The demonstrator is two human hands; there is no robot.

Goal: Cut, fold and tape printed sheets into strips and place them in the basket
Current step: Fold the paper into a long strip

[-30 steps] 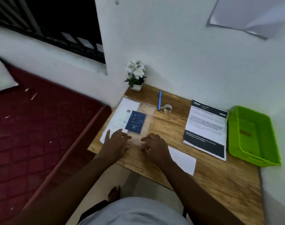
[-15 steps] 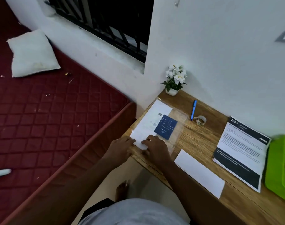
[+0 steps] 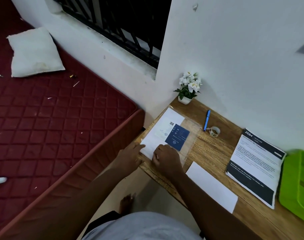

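A dark red quilted mattress (image 3: pixel 49 122) fills the left side, with a white pillow (image 3: pixel 34 52) lying on it near the window wall. To its right stands the wooden bench (image 3: pixel 215 153), pushed against the white wall. At the bench's far right edge sits the green plastic basket (image 3: pixel 297 184), only partly in view. Just beside it lies a stack of printed sheets (image 3: pixel 253 167) with black bands at top and bottom. At the bench's left end lies a white sheet (image 3: pixel 158 135) under a clear plastic sleeve (image 3: pixel 191 137), with a dark blue printed card (image 3: pixel 177 136) on it. A blank white paper strip (image 3: pixel 212 186) lies at the near edge, between the sleeve and the printed stack. The left hand (image 3: pixel 128 156) rests at the sheet's near corner, fingers stretched out and pointing along the edge. The right hand (image 3: pixel 165 158) sits just beside it on the sheet, fingers curled under; whether they pinch anything cannot be told. By the wall stand a small pot of white flowers (image 3: pixel 188 89), a blue pen (image 3: pixel 206 120) and a tape roll (image 3: pixel 214 131) touching the pen's near end.
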